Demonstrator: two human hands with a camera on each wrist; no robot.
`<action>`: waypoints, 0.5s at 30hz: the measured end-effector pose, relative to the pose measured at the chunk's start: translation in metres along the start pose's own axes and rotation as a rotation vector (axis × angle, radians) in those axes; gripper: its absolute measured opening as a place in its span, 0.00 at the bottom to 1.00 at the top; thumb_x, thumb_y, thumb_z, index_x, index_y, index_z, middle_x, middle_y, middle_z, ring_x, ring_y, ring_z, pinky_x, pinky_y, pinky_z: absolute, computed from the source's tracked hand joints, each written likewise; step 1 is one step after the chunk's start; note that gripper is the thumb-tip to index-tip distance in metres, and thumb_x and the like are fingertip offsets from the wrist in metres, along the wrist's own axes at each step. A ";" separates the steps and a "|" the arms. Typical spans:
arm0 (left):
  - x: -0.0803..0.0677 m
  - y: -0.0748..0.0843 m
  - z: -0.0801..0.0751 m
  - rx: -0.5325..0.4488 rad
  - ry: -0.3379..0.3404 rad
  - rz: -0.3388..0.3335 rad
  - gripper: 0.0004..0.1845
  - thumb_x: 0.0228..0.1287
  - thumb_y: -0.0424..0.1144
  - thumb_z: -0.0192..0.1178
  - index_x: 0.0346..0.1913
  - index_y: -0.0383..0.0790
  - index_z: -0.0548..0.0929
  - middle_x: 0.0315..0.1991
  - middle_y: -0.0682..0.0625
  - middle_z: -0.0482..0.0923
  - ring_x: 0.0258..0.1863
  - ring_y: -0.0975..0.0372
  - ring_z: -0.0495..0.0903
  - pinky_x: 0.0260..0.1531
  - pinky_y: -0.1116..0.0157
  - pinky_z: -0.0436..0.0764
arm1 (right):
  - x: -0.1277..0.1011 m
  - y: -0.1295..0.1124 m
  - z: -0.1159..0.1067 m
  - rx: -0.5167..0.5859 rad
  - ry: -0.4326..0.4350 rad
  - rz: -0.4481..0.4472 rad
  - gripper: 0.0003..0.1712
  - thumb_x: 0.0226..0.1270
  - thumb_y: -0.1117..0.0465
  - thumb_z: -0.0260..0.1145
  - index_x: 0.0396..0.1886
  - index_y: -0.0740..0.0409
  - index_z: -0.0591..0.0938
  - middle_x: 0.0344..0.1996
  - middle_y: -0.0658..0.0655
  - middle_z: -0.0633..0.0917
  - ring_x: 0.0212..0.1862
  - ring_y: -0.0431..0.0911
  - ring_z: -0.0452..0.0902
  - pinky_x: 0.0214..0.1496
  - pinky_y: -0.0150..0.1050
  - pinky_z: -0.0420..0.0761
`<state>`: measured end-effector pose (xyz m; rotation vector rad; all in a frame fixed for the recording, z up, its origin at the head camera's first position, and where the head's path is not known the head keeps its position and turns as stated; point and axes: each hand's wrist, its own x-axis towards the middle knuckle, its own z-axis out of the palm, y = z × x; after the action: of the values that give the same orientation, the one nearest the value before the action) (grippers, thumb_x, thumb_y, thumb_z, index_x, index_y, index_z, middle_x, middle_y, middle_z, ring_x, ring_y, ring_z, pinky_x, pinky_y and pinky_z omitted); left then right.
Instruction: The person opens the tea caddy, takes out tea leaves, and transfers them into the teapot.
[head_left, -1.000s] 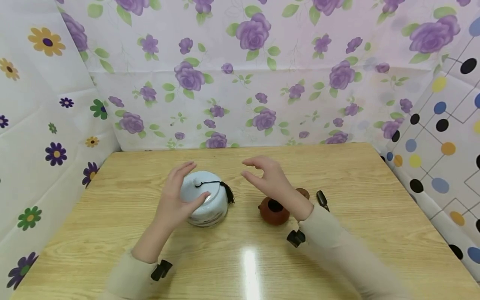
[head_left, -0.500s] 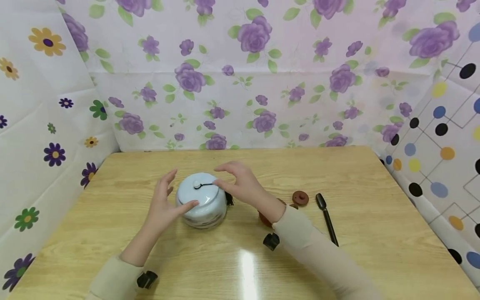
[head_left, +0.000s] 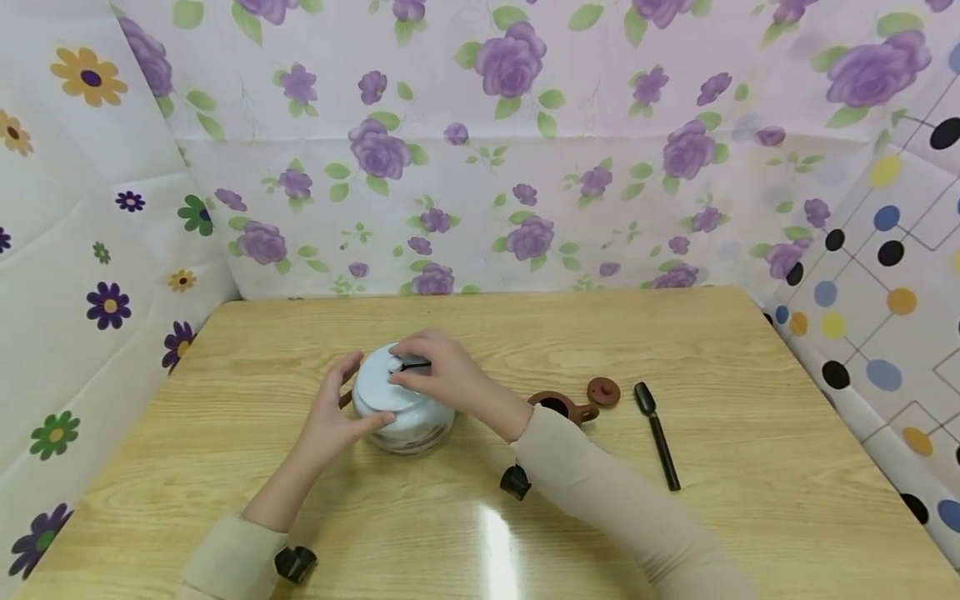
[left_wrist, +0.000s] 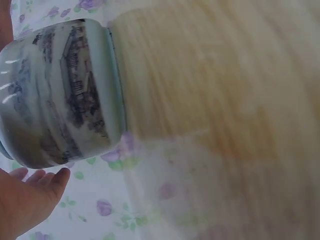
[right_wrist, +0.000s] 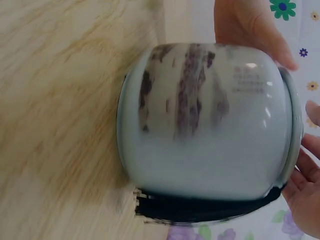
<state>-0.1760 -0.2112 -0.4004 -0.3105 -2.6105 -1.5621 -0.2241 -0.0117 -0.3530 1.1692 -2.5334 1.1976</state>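
Note:
A pale porcelain jar (head_left: 412, 429) with a painted landscape band stands on the table, its round lid (head_left: 378, 389) on top. My left hand (head_left: 336, 415) grips the jar's left side, thumb at the front near the rim and fingers behind. From the right, my right hand (head_left: 442, 372) reaches over the lid, thumb and fingers curled about its small knob (head_left: 395, 364). A black cord runs from the knob beneath the right hand. Its black tassel (right_wrist: 205, 207) hangs down the jar's side in the right wrist view.
Right of the jar sits a small brown clay teapot (head_left: 573, 408), partly behind the right forearm and uncovered. Its lid (head_left: 603, 392) lies beside it. A dark long-handled scoop (head_left: 658, 437) rests farther right. Flowered cloth (head_left: 480, 208) hangs behind the wooden table (head_left: 420, 533).
My right hand has moved left from above the teapot to the lid's knob. The left hand has shifted slightly left and drawn in around the jar's side.

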 end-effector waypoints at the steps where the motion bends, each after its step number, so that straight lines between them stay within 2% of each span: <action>1: 0.000 -0.001 0.000 -0.001 -0.001 0.005 0.50 0.49 0.39 0.70 0.70 0.36 0.49 0.70 0.39 0.49 0.69 0.46 0.50 0.61 0.42 0.63 | 0.000 0.000 0.001 0.004 0.008 -0.002 0.20 0.58 0.56 0.67 0.49 0.60 0.81 0.47 0.58 0.81 0.51 0.47 0.76 0.53 0.35 0.78; 6: 0.001 -0.003 0.002 -0.001 -0.003 0.031 0.48 0.49 0.40 0.70 0.69 0.34 0.52 0.68 0.39 0.53 0.67 0.47 0.53 0.60 0.42 0.64 | 0.001 -0.002 0.008 0.021 0.049 0.012 0.19 0.58 0.58 0.67 0.48 0.60 0.81 0.45 0.58 0.82 0.49 0.47 0.77 0.52 0.34 0.79; 15: -0.001 -0.005 0.003 -0.010 -0.017 0.016 0.47 0.50 0.37 0.69 0.69 0.35 0.53 0.66 0.38 0.55 0.64 0.48 0.57 0.61 0.42 0.63 | 0.000 0.001 0.019 -0.016 0.089 0.047 0.20 0.59 0.57 0.67 0.49 0.60 0.80 0.47 0.57 0.81 0.52 0.47 0.75 0.55 0.38 0.77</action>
<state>-0.1762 -0.2106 -0.4060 -0.3456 -2.6069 -1.5753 -0.2208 -0.0242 -0.3668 1.0342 -2.5132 1.2097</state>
